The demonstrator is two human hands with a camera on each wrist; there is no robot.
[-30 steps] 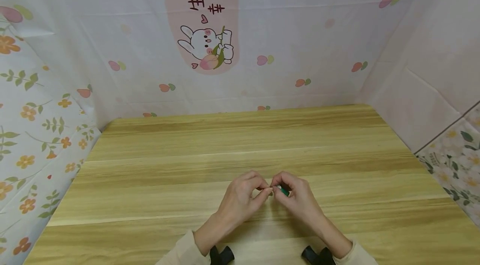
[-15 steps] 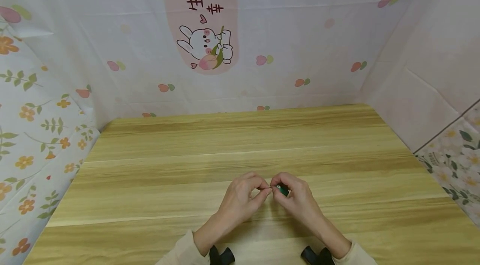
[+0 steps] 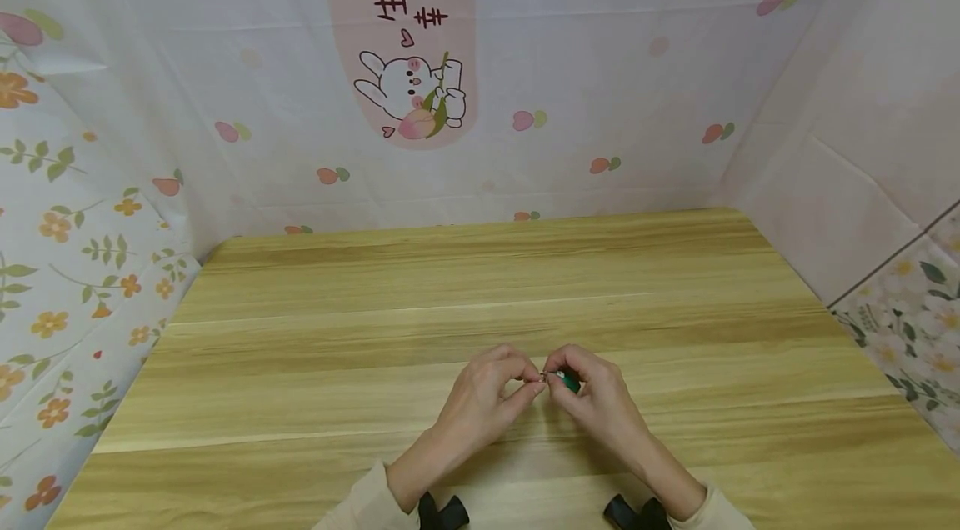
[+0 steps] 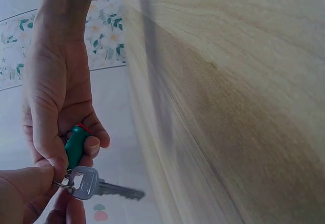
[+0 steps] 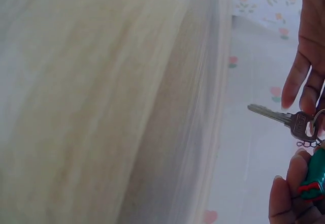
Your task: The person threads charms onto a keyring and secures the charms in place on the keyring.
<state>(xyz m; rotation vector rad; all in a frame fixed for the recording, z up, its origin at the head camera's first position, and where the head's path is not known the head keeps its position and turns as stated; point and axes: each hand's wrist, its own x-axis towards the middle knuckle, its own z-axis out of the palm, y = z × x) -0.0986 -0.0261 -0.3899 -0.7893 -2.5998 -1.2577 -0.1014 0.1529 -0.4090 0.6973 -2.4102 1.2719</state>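
In the head view my left hand [image 3: 487, 397] and right hand [image 3: 592, 392] meet above the table, fingertips almost touching. Between thumb and forefinger the left hand pinches a metal split key ring [image 4: 63, 185]. A silver key [image 4: 85, 183] hangs from that ring, its toothed blade pointing away from both hands; the right wrist view shows the same key [image 5: 299, 125] over a short chain [image 5: 307, 144]. My right hand holds a green keychain charm [image 4: 76, 145] with red trim, fingers curled round it. Fingers hide part of the charm and ring.
A wood-grain table [image 3: 450, 288] spreads under the hands. Printed cloth [image 3: 585, 72] hangs behind it, with floral cloth [image 3: 67, 305] at the left side. Black wrist-worn devices [image 3: 450, 512] show at the bottom edge.
Both hands stay in nearly the same place. The fingertips and the green charm shift only slightly, with small finger movements at the ring.
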